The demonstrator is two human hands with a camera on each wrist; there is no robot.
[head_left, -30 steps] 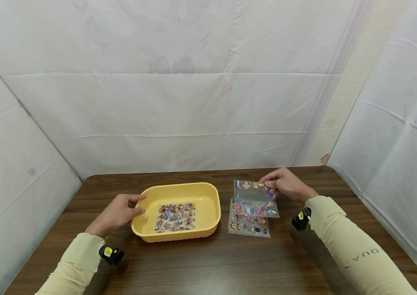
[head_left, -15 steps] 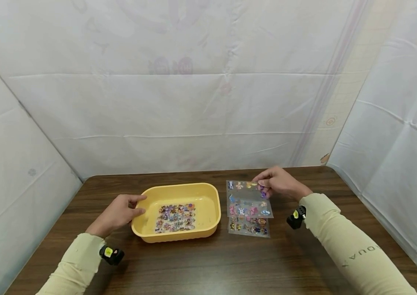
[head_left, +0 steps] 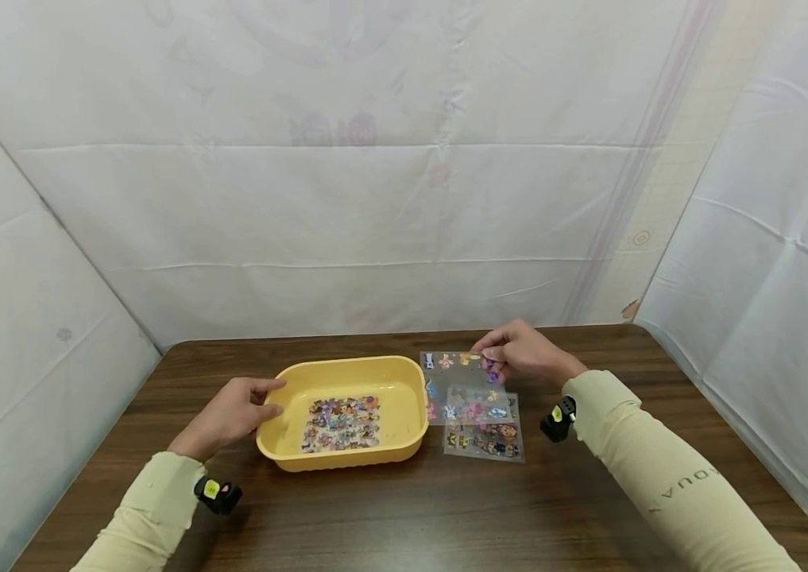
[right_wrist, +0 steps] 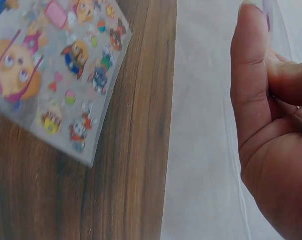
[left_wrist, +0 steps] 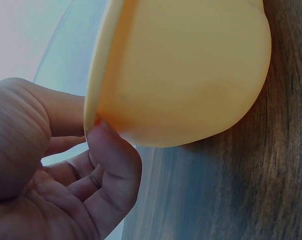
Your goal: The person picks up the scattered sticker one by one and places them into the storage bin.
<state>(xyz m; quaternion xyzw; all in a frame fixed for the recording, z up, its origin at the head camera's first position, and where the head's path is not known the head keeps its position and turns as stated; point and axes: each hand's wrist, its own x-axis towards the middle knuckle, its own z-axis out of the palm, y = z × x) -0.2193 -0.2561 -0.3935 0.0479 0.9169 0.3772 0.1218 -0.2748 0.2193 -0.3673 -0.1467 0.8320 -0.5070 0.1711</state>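
At the left end of a yellow plastic tray (head_left: 404, 433), my left hand (head_left: 228, 415) pinches the rim between thumb and fingers, as the left wrist view also shows. A sticker sheet (head_left: 342, 425) crowded with small cartoon figures lies on the tray's floor. My right hand (head_left: 527, 355) pinches a clear sticker sheet (head_left: 454, 381) by its upper right corner. The held sheet's left edge is right at the tray's right rim, and its lower part overlaps another sticker sheet (head_left: 485, 446) on the table. Cartoon puppies show on that lower sheet in the right wrist view.
Both tray and sheets are on a dark brown wooden table (head_left: 389, 516). Pale cloth (head_left: 375, 238) hangs behind the table, with more cloth at both sides. A black wrist camera (head_left: 218, 494) is strapped over the left sleeve, another over the right.
My right hand has carried the clear sticker sheet leftward, from over the other sheet to the tray's right rim. The left hand and the tray have stayed in place.
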